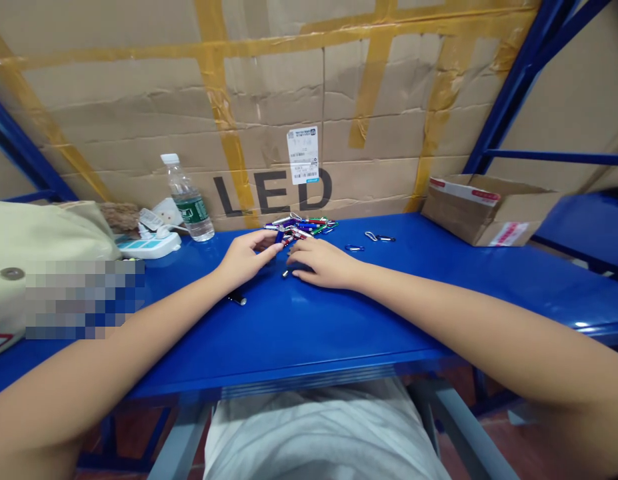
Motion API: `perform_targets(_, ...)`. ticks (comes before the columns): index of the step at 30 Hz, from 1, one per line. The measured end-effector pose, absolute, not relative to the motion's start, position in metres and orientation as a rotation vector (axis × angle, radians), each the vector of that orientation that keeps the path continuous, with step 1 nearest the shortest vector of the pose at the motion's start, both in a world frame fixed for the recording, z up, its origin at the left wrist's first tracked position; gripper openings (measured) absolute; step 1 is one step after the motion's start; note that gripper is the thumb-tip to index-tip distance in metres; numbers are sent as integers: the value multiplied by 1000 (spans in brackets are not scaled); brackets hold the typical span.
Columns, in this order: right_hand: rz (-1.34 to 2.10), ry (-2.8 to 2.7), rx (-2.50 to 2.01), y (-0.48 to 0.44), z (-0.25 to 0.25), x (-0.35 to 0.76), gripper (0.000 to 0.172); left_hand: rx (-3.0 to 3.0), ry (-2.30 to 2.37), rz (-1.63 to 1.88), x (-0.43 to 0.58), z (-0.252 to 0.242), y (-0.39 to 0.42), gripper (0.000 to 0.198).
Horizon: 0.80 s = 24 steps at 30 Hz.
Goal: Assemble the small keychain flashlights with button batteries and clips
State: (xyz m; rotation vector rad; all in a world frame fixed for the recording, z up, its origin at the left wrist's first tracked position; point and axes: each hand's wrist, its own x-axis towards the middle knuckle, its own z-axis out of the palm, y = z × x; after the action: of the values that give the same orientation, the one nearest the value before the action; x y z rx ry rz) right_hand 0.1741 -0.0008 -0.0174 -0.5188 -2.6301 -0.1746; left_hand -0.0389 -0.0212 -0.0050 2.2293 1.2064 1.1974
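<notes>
Left hand [246, 259]: fingers loosely together, extended, tips at the edge of a heap of carabiner keychain lights [299, 229] on the blue metal counter [309, 333]. Right hand [323, 263]: fingers slightly spread, curved downward, just beside one loose keychain light [286, 273]; no pinch seen.

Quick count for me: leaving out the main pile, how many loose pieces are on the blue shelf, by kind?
Carabiner clips: 2
Mini flashlights: 2
Total: 4
The main pile is too tangled to count.
</notes>
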Motion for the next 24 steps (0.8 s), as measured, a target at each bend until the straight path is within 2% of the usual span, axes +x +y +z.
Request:
perform_targets(6, -47, -2705, -342, -2, -18, 174, 34, 2242, 1221, 1185, -38, -5, -21, 42)
perform_targets(11, 4, -2736, -250, -8, -16, 170, 23, 2310, 1291, 1169, -35, -2, -24, 40)
perform_targets(16, 24, -2739, -394, -2, -12, 182, 21, 2275, 1275, 1183, -35, -2, -23, 40)
perform_targets(24, 377, -2432, -783, 7, 1, 205, 19, 2541, 1233, 916, -39, -8, -21, 35)
